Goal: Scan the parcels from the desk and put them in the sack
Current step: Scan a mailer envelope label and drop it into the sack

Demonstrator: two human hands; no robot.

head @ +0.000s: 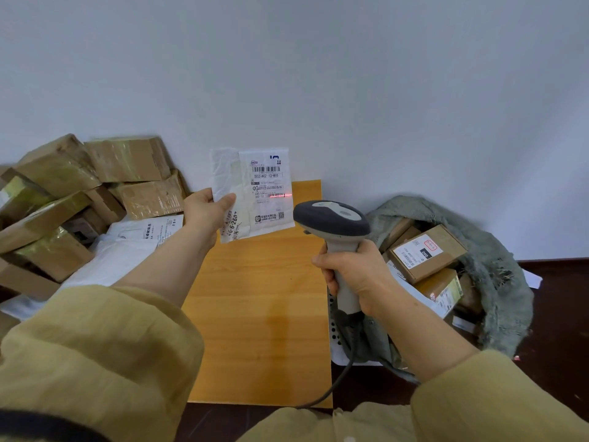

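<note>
I am pinching the white parcel (258, 199) by its edge in my left hand (205, 213), above the desk (255, 314), while my right hand (353, 272) is gripping the scanner (331, 218). Its red line (280, 195) is catching only the label's right edge, so I should be centring it across the barcode.

box pile (57, 177) cut off at L edge. white parcel (255, 189) label: fine print too small to read. sack (503, 250) rim hides lower boxes. scanner (331, 218) grip mostly hidden in R hand (353, 274).
</note>
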